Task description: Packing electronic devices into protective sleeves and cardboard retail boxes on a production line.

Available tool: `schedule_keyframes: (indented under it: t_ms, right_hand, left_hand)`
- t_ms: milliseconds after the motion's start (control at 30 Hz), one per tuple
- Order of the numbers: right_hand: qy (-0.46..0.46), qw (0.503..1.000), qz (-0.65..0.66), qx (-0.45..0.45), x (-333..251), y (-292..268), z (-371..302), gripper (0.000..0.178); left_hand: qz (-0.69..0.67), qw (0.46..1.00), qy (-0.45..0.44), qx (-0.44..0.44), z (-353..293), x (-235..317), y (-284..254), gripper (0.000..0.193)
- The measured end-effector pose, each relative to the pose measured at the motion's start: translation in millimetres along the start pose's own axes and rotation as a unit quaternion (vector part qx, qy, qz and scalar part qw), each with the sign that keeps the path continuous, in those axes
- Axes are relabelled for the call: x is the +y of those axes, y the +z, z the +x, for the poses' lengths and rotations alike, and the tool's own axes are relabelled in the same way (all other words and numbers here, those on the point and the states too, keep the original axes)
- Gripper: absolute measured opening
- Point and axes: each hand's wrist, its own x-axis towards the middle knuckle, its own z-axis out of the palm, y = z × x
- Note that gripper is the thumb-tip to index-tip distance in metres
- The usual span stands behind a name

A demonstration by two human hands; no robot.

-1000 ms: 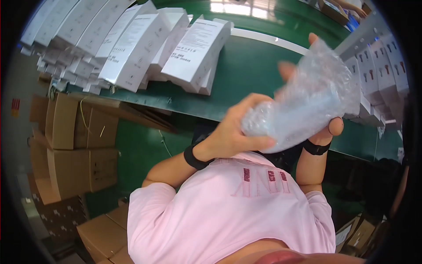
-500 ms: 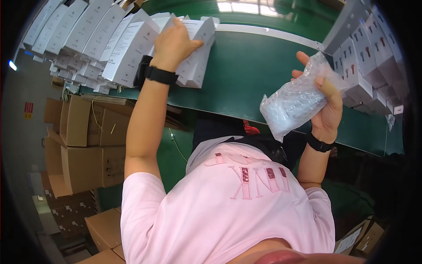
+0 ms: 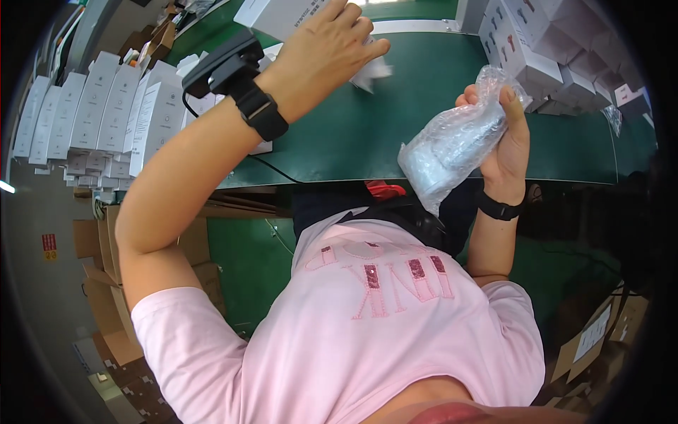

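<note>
My left hand [image 3: 321, 53] is raised over the far part of the green table, its fingers closed on a white cardboard box [image 3: 272, 15]. Below those fingers a white piece [image 3: 372, 73], perhaps a flap of that box, is blurred by motion. In my right hand [image 3: 507, 152] is a bubble-wrapped package [image 3: 452, 145], pinched near its upper end. Its wrapping is clear and the thing inside looks pale, its kind hidden. The package hangs tilted over the table's near edge.
A row of upright white boxes [image 3: 106, 106] stands on the left. More white boxes [image 3: 526, 53] are stacked at the right, beside a grey upright. The green table [image 3: 424, 67] lies between them. A black cable [image 3: 275, 168] crosses its near edge. Brown cartons [image 3: 106, 311] stand at lower left.
My left hand has moved right and away from the row, lifting a white box with it. My right hand still holds the bubble-wrapped package, now slightly further left in the picture. The view has shifted.
</note>
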Motion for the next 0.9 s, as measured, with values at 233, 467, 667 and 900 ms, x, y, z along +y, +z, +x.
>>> schedule_keyframes:
  t_ms: [233,467,667,900]
  right_hand:
    - [-0.103,0.965,-0.242,-0.016,-7,42,-8,0.030]
    - [-0.577,0.764,-0.289,0.002,-113,49,-5,0.033]
    - [-0.408,0.824,-0.349,-0.182,-46,150,34,0.026]
    - [-0.148,0.847,-0.405,-0.312,-3,199,54,0.020]
  left_hand:
    - [0.048,0.967,-0.040,0.248,-29,-17,42,0.032]
    - [-0.416,0.856,-0.261,0.161,-58,29,-10,0.106]
    - [-0.514,0.744,-0.318,0.285,-44,92,21,0.115]
    - [-0.540,0.652,-0.413,0.336,-53,109,42,0.117]
